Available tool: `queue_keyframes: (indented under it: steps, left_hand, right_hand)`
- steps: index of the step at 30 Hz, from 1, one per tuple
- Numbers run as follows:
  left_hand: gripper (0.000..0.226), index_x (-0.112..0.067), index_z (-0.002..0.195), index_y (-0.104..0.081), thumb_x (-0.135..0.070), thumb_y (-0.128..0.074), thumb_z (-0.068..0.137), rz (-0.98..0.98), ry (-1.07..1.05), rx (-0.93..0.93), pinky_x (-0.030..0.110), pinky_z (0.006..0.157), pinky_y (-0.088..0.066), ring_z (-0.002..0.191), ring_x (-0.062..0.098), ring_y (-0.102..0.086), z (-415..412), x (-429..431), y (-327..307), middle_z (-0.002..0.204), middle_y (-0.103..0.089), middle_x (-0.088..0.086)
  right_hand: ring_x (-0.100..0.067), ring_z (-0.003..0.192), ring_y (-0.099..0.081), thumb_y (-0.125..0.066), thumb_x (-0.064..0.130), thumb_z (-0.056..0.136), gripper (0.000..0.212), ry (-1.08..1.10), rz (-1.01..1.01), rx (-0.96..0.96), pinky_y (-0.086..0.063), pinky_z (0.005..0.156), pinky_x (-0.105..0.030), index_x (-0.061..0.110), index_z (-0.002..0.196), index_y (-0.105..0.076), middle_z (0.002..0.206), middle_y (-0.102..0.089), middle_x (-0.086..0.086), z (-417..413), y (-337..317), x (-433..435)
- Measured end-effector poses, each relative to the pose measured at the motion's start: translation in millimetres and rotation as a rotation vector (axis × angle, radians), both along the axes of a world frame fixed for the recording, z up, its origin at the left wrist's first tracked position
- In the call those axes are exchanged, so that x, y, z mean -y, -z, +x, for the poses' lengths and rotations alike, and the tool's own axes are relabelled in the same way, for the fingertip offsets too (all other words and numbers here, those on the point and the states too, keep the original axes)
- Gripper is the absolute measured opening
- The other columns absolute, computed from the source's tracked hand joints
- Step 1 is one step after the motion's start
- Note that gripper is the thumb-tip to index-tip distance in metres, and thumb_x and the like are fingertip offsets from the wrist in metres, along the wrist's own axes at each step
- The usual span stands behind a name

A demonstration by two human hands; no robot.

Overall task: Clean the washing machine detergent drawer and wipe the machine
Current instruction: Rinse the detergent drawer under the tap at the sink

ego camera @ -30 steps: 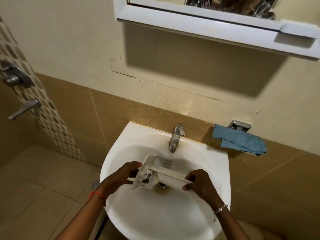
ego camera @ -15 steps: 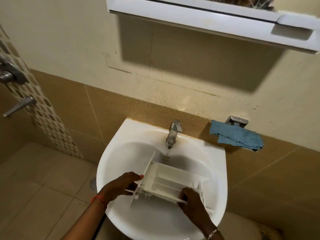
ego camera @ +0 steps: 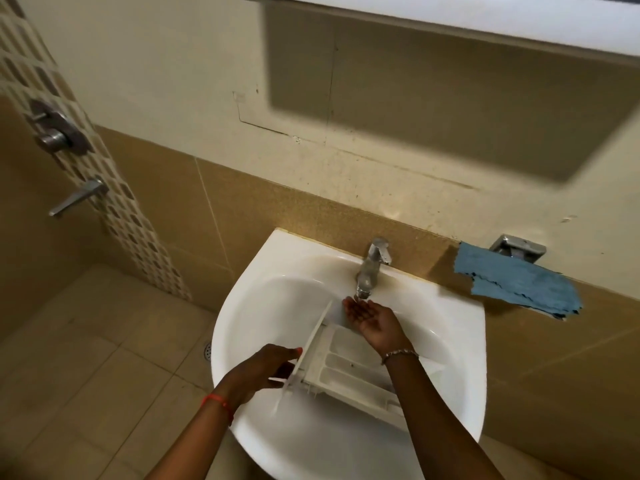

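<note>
L hand [ego camera: 266, 367] grips drawer [ego camera: 346, 365] in sink [ego camera: 277, 271], R hand [ego camera: 372, 318] cupped under tap [ego camera: 372, 268]

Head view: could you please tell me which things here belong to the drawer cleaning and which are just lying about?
In the job: detergent drawer, held by the left hand; right hand cupped under the tap; sink; blue cloth, likely for wiping.
Just there: wall mixer, floor drain, white cabinet, metal holder.
</note>
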State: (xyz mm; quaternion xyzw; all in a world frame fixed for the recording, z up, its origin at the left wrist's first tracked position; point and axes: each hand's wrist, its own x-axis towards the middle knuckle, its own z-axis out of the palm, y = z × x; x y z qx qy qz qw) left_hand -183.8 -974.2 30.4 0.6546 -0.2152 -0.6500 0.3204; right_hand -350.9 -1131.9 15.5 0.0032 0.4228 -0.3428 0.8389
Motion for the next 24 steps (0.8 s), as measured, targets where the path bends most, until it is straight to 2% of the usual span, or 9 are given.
queue_keyframes:
  steps: [3, 5, 8, 12, 13, 17, 20, 22, 24]
  left_hand:
    - [0.030, -0.011, 0.103, -0.066, -0.036, -0.057, 0.090, 0.006, 0.037, 0.004, 0.040, 0.101, -0.044, 0.087, 0.019, -0.061, 3.0, -1.6, 2.0, 0.088, -0.067, 0.007]
    - [0.035, -0.010, 0.105, -0.067, -0.040, -0.058, 0.089, 0.013, 0.043, 0.004, 0.039, 0.100, -0.044, 0.088, 0.018, -0.062, 4.5, -2.8, 3.6, 0.090, -0.068, 0.007]
    - [0.039, -0.005, 0.111, -0.065, -0.037, -0.055, 0.091, 0.036, 0.036, 0.019, 0.038, 0.100, -0.044, 0.089, 0.018, -0.061, 5.4, -5.1, 5.9, 0.096, -0.067, 0.009]
    - [0.037, -0.001, 0.114, -0.063, -0.030, -0.054, 0.093, 0.059, 0.015, 0.017, 0.039, 0.100, -0.044, 0.095, 0.022, -0.061, 6.9, -6.7, 9.6, 0.114, -0.065, 0.020]
    - [0.035, -0.001, 0.114, -0.063, -0.028, -0.054, 0.093, 0.060, 0.012, 0.017, 0.039, 0.100, -0.044, 0.096, 0.023, -0.061, 7.1, -6.5, 9.2, 0.115, -0.065, 0.021]
    - [0.037, -0.002, 0.115, -0.063, -0.024, -0.060, 0.085, 0.036, 0.034, 0.028, 0.039, 0.099, -0.045, 0.100, 0.025, -0.061, 9.0, -7.4, 10.8, 0.114, -0.064, 0.021]
    - [0.053, -0.003, 0.115, -0.064, -0.029, -0.057, 0.068, 0.034, 0.041, 0.026, 0.039, 0.099, -0.047, 0.102, 0.025, -0.062, 10.3, -7.8, 15.5, 0.116, -0.064, 0.022]
    - [0.050, -0.001, 0.114, -0.063, -0.026, -0.058, 0.071, 0.048, 0.032, 0.020, 0.039, 0.098, -0.046, 0.098, 0.024, -0.062, 9.6, -5.8, 15.8, 0.116, -0.063, 0.023]
    - [0.030, 0.001, 0.110, -0.064, -0.016, -0.058, 0.086, 0.047, 0.016, 0.012, 0.038, 0.096, -0.046, 0.094, 0.024, -0.060, 9.1, -2.2, 17.4, 0.110, -0.064, 0.024]
  right_hand:
    - [-0.032, 0.083, -0.055, -0.037, -0.003, 0.091, 0.019, -0.013, -0.008, 0.011, -0.056, 0.051, -0.042, -0.006, 0.085, -0.054, 0.074, -0.064, -0.023, 14.3, 0.9, 5.3]
    - [-0.028, 0.078, -0.054, -0.044, -0.007, 0.075, 0.013, -0.015, -0.033, 0.025, -0.056, 0.047, -0.036, -0.003, 0.082, -0.054, 0.078, -0.058, -0.019, 21.1, 4.6, 6.8]
    - [-0.021, 0.059, -0.055, -0.045, -0.004, 0.064, 0.012, -0.082, -0.092, 0.005, -0.050, 0.047, -0.023, 0.003, 0.072, -0.050, 0.061, -0.057, -0.013, 26.8, 9.6, 7.3]
    - [-0.017, 0.046, -0.051, -0.060, -0.008, 0.044, 0.018, -0.164, -0.152, 0.045, -0.042, 0.043, -0.022, 0.004, 0.055, -0.052, 0.054, -0.051, -0.009, 25.6, 12.2, 3.9]
    - [-0.016, 0.045, -0.049, -0.060, -0.008, 0.044, 0.018, -0.183, -0.163, 0.046, -0.041, 0.041, -0.022, 0.004, 0.054, -0.051, 0.054, -0.050, -0.008, 24.5, 9.4, 2.0]
    - [-0.014, 0.052, -0.040, -0.039, -0.006, 0.070, 0.017, -0.354, -0.172, -0.117, -0.035, 0.041, -0.021, 0.010, 0.065, -0.043, 0.059, -0.045, -0.006, 24.7, -4.3, -10.1]
    - [-0.018, 0.048, -0.056, -0.034, -0.005, 0.089, 0.027, -0.549, -0.225, -0.256, -0.047, 0.045, -0.022, 0.004, 0.070, -0.049, 0.057, -0.058, -0.011, 22.9, -15.3, -22.9]
    - [-0.023, 0.054, -0.064, -0.036, -0.001, 0.094, 0.028, -0.684, -0.316, -0.353, -0.055, 0.053, -0.029, -0.003, 0.074, -0.055, 0.063, -0.064, -0.017, 22.1, -24.2, -32.9]
    - [-0.028, 0.060, -0.066, -0.037, 0.000, 0.095, 0.028, -0.792, -0.415, -0.461, -0.058, 0.058, -0.032, -0.008, 0.077, -0.057, 0.069, -0.064, -0.022, 23.6, -29.9, -40.3]
